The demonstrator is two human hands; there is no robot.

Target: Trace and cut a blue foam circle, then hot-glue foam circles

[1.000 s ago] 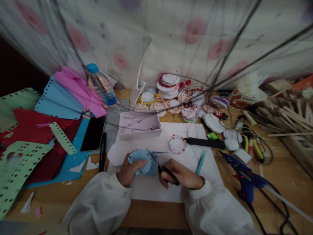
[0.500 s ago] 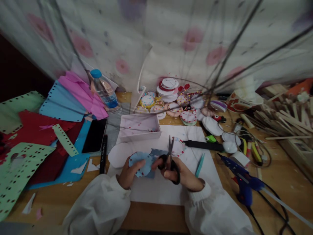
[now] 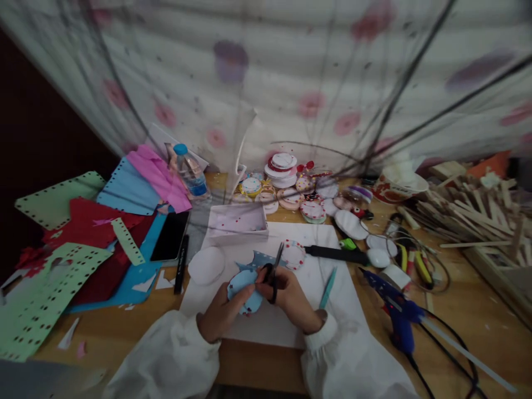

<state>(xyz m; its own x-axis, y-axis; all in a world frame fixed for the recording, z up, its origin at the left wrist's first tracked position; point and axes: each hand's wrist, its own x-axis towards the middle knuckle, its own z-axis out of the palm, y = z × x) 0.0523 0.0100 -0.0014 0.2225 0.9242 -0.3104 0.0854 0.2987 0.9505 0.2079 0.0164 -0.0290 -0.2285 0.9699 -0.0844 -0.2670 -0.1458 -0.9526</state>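
Note:
My left hand (image 3: 220,314) pinches a light blue paper cutout (image 3: 243,285) with a rounded edge, just above a white sheet (image 3: 332,310) on the wooden table. My right hand (image 3: 291,296) grips black-handled scissors (image 3: 272,269), blades pointing up and away beside the blue cutout's right edge. A small round white disc with red dots (image 3: 293,254) lies on the sheet just beyond the scissor tips. A teal pen (image 3: 328,287) lies to the right of my right hand. Both sleeves are white.
Coloured perforated paper sheets (image 3: 78,233), a black phone (image 3: 170,236) and a water bottle (image 3: 190,172) lie at left. A shallow white box (image 3: 238,223) and several decorated discs (image 3: 286,185) sit behind. A blue glue gun (image 3: 394,310), pliers, cables and wooden sticks (image 3: 469,210) crowd the right.
My right hand swung the scissors from lying low to blades pointing up, then moved in close against the blue cutout. The view tilted up and back.

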